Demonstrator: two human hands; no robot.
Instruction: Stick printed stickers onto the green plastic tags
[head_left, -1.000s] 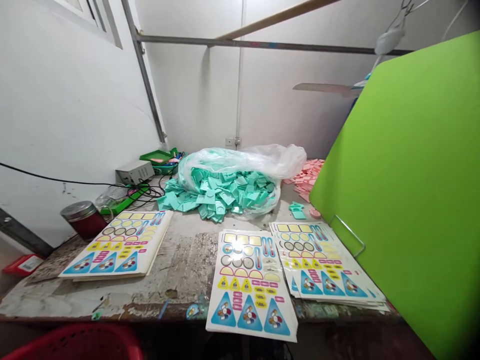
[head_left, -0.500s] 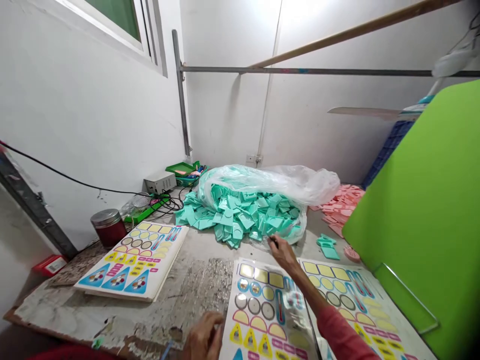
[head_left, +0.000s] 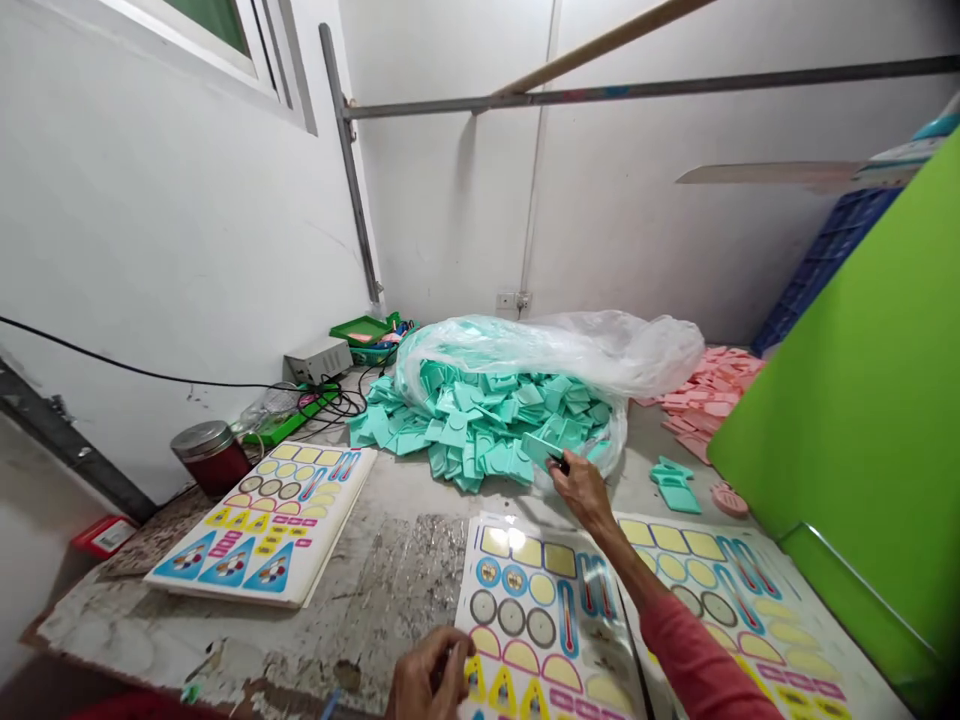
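My right hand [head_left: 583,490] reaches to the front of a heap of teal plastic pieces [head_left: 480,425]. Its fingers are closed on one flat teal plastic piece [head_left: 541,452], lifted at the heap's edge. A small dark tool [head_left: 557,463], too small to name, also shows at those fingertips. Low in the view, my left hand [head_left: 429,675] rests by the left edge of a sticker sheet [head_left: 551,620], its fingers curled; anything inside them is hidden. The sheet bears yellow squares, circles, thermometers and triangles. Under my right forearm lies a second sticker sheet [head_left: 739,610].
A stack of sticker sheets [head_left: 262,520] lies left, before a dark red jar [head_left: 214,460]. A clear plastic bag [head_left: 600,350] drapes over the heap. Loose teal pieces [head_left: 675,485], pink pieces [head_left: 712,390] and a green panel [head_left: 847,400] are at right. A grey box [head_left: 319,360] has cables.
My right hand now has a teal piece lifted from the heap in its fingers. My left hand has moved slightly right, against the sheet's edge. The camera view has shifted a little.
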